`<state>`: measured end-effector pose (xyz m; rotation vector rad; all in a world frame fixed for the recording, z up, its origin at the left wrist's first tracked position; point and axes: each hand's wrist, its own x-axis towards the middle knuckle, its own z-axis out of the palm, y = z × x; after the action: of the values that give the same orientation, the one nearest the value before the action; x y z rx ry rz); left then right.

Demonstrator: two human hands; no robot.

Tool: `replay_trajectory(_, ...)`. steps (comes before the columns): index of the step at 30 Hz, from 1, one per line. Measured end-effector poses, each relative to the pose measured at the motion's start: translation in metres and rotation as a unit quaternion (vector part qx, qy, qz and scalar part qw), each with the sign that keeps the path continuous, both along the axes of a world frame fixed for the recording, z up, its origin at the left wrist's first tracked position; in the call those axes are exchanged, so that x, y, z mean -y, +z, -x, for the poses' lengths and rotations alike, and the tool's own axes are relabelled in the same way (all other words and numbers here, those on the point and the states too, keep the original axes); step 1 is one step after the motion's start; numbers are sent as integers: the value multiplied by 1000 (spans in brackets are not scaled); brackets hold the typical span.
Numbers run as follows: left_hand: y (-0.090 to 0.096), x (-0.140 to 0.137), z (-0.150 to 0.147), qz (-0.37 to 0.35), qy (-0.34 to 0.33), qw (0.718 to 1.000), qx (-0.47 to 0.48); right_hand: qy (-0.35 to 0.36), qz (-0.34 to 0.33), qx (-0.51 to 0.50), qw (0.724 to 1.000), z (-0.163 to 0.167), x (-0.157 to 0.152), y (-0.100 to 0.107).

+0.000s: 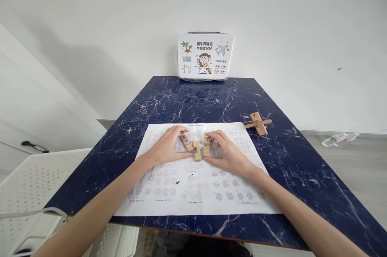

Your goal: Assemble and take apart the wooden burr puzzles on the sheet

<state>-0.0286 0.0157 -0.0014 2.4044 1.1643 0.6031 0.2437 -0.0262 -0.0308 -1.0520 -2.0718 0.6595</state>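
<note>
Near the centre of the frame, the left hand (pixel 165 147) has its grip pinching a marked wooden piece (pixel 184 139), and the right hand (pixel 231 154) pinches a notched wooden piece (pixel 206 152). A pale block (pixel 197 153) shows between them, above a printed sheet (pixel 193 204) on the blue surface (pixel 199 105). Crossed wooden pieces (pixel 259 124) lie right of centre; an illustrated case (pixel 205 56) stands at top centre.

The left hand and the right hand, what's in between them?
Small wooden pieces are between the left hand and the right hand, above the printed sheet. The head view shows it.
</note>
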Motion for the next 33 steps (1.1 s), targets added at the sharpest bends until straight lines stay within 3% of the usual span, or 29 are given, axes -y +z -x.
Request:
replay_trajectory(5, -2, -3, 0, -34, 75, 996, -26, -33, 15, -36, 999, 0, -2, 1)
replay_trajectory(15, 0, 2, -4, -31, 35, 998, 51, -39, 60, -116, 991, -1, -3, 7)
replay_trajectory(21, 5, 9, -8, -53, 25, 994, 92, 1, 57, -167, 984, 2, -1, 9)
replay_trajectory(28, 9, 16, -24, 26, 4, 976, 215, 8, 34, -174, 984, 4, 1, 11)
replay_trajectory(33, 4, 18, -28, 41, -4, 974, 222, 0, 36, -169, 985, 5, 2, 13)
